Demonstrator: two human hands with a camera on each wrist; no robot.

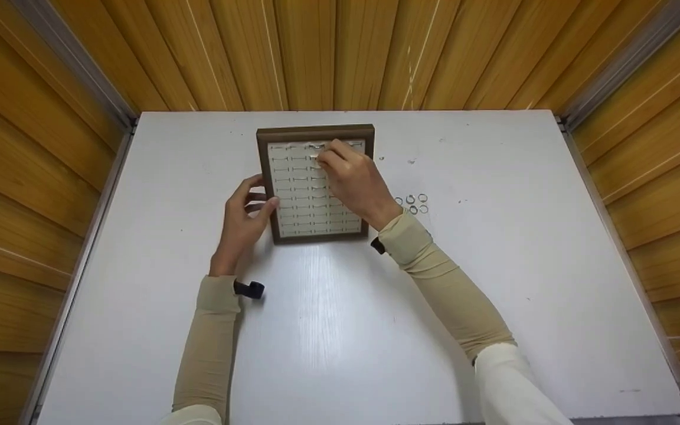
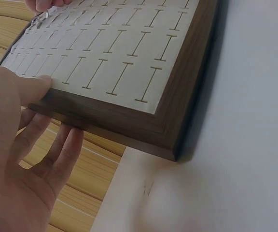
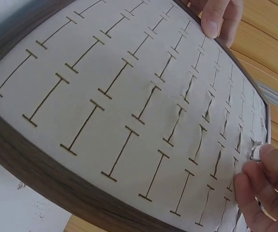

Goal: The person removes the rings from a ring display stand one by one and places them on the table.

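Observation:
A ring display tray [image 1: 321,240] with a dark wooden frame and a white slotted pad [image 3: 115,87] stands tilted up on the table. My left hand [image 1: 241,221] grips its left side, thumb on the front edge and fingers behind, as the left wrist view also shows. Near the top rows of slots, my right hand [image 1: 359,180] pinches a silver ring [image 3: 256,152] against the pad. Silver rings [image 2: 41,19] show at the tray's upper end in the left wrist view. The slots lower down hold no rings.
Several loose rings [image 1: 413,209] lie on the white table [image 1: 523,265] to the right of the tray, partly behind the right wrist. Tiny bits [image 1: 412,162] lie beyond them. Wood-patterned panels [image 1: 334,53] enclose the table at the back and sides.

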